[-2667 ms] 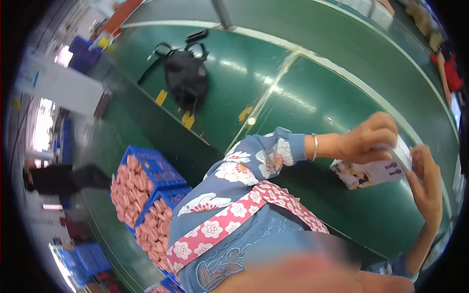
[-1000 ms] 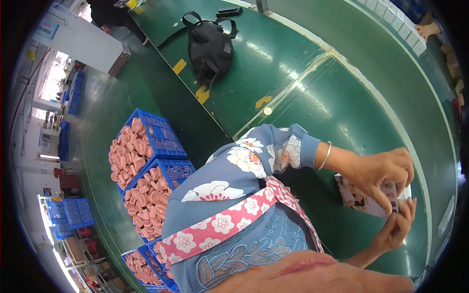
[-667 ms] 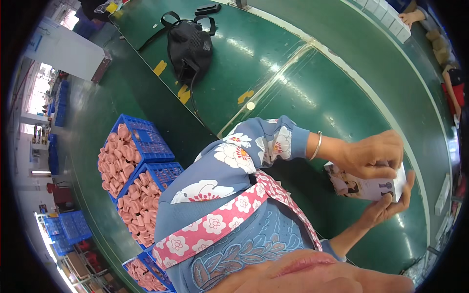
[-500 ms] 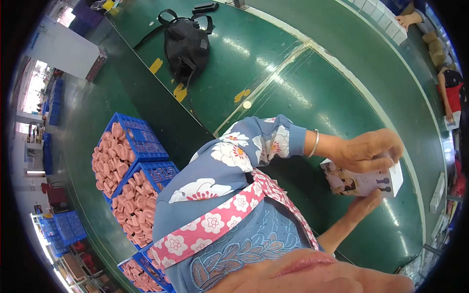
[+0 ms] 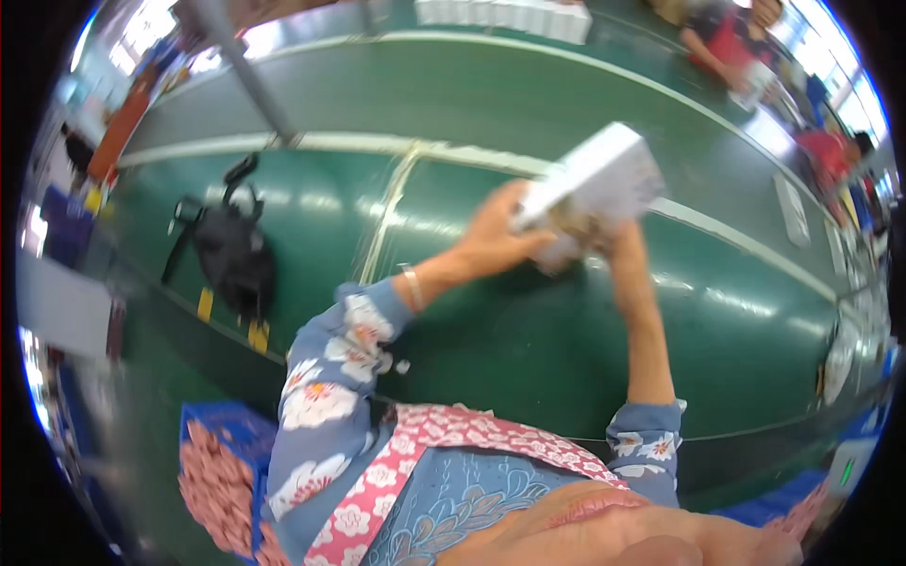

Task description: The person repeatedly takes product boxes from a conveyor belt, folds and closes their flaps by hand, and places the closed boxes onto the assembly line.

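Note:
Above the green table [image 5: 491,351], I hold a white printed carton [image 5: 599,174] tilted up, with its plain white long side showing. My left hand [image 5: 502,229] is closed on the carton's left end, its thumb along the lower edge. At the carton's lower right, my right hand [image 5: 621,247] also grips it; most of its fingers are hidden behind the carton. Motion blurs the printed face.
A black backpack [image 5: 231,259] lies at the table's left. Blue crates [image 5: 226,424] of pink plastic parts [image 5: 217,481] stand lower left. Beyond the pale ledge runs a grey-green belt [image 5: 453,90]; white cartons [image 5: 505,15] line its far side. Co-workers [image 5: 722,47] are at far right.
My view has swung round, so the table and belt now lie ahead. The carton has been turned from roughly level to tilted, and both hands stay on it.

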`<state>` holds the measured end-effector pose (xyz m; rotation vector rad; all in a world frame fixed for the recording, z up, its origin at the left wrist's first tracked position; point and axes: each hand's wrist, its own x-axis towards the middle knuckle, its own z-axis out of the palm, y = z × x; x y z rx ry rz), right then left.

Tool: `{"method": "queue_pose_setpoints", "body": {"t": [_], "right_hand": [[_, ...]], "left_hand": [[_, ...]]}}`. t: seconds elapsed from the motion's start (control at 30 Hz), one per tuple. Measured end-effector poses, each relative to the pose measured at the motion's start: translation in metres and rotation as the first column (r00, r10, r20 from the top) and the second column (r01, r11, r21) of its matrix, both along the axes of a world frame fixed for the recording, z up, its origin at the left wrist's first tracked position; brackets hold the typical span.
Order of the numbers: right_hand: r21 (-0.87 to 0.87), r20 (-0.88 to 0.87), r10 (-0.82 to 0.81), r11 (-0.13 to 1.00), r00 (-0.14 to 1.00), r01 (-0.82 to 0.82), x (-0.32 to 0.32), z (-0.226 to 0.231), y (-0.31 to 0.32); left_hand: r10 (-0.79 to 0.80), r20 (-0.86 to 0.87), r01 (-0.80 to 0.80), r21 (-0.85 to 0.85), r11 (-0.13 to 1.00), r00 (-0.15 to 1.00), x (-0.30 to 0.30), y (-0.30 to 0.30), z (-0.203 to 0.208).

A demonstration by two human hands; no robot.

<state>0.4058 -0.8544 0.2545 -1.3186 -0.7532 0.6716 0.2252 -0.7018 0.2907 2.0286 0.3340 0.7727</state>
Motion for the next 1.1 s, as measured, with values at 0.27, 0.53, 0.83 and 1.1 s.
{"method": "queue_pose_setpoints", "body": {"t": [0.27, 0.53, 0.83, 1.1], "right_hand": [[-0.084, 0.896, 0.05, 0.995, 0.442, 0.059, -0.058, -0.039, -0.007], [-0.125, 0.833, 0.053, 0.988, 0.551, 0.094, -0.053, -0.049, -0.009], [-0.114, 0.822, 0.041, 0.989, 0.569, 0.093, -0.049, -0.045, -0.004], [-0.086, 0.851, 0.029, 0.993, 0.524, 0.085, -0.05, -0.058, -0.004]], "left_hand": [[0.544, -0.152, -0.451, 0.403, 0.797, 0.825, 0.03, 0.189, 0.008], [0.651, 0.066, -0.599, 0.47, 0.649, 0.757, 0.133, 0.306, -0.033], [0.389, 0.176, -0.422, 0.513, 0.747, 0.904, 0.132, 0.352, -0.094], [0.252, -0.088, -0.193, 0.423, 0.886, 0.964, 0.1, 0.197, -0.072]]}}
